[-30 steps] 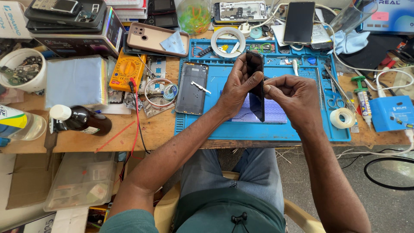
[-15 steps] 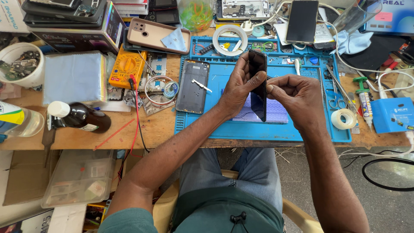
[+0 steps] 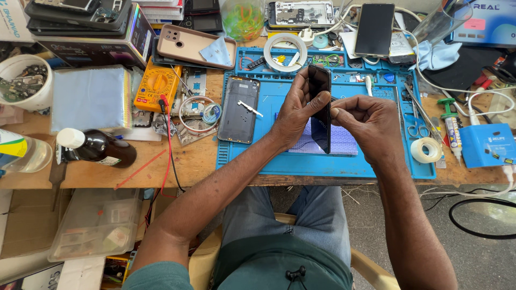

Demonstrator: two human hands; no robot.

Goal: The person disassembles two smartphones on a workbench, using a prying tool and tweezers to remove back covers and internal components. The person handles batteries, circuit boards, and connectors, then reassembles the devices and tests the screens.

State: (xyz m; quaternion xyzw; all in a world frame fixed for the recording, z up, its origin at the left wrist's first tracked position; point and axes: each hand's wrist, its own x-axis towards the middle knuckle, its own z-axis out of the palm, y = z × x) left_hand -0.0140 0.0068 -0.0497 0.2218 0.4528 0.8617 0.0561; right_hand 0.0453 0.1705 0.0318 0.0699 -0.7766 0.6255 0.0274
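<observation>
At centre frame I see my left hand (image 3: pixel 294 110) wrapped around a dark phone (image 3: pixel 321 107), held on edge above the blue mat (image 3: pixel 269 156), thumb pressed on its upper side. My right hand (image 3: pixel 365 121) is curled closed, fingertips pinched at the phone's right edge. Left of the hands a grey back cover (image 3: pixel 239 109) lies flat on the mat. A yellow multimeter (image 3: pixel 156 86) sits further left, and a tape roll (image 3: pixel 427 150) rests at the mat's right edge.

black phone (image 3: pixel 321 107): lower edge hidden by left hand (image 3: pixel 294 115) | white tub (image 3: pixel 24 80): parts too small to tell
</observation>
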